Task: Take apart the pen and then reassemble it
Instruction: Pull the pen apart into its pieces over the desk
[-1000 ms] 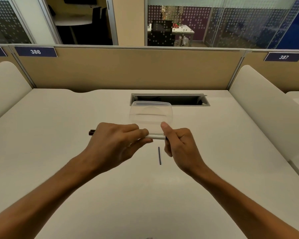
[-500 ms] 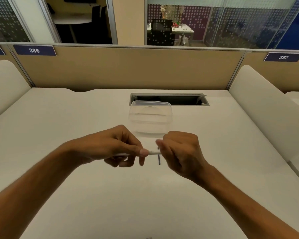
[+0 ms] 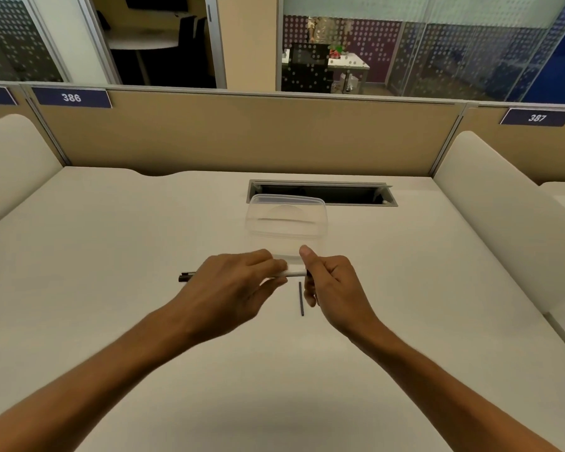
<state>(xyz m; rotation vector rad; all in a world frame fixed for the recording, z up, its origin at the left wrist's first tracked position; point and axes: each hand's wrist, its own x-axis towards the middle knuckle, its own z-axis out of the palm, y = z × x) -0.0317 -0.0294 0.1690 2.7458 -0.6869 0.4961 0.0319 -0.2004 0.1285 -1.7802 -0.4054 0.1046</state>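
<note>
— Holding what? 
— Both hands grip the pen (image 3: 295,273): left hand (image 3: 229,288) closed around its body, right hand (image 3: 331,285) pinching the white end.
— And below the fingers?
— A thin dark refill (image 3: 301,303) lies on the counter (image 3: 144,243), between both hands.

Since half a second ago, both hands have risen away from the body toward the clear container (image 3: 286,223); the left hand (image 3: 229,288) has turned knuckles-up, covering the white pen barrel (image 3: 296,273); the pen's dark end (image 3: 186,276) shows again at its left; the right hand (image 3: 331,285) has its thumb raised.
</note>
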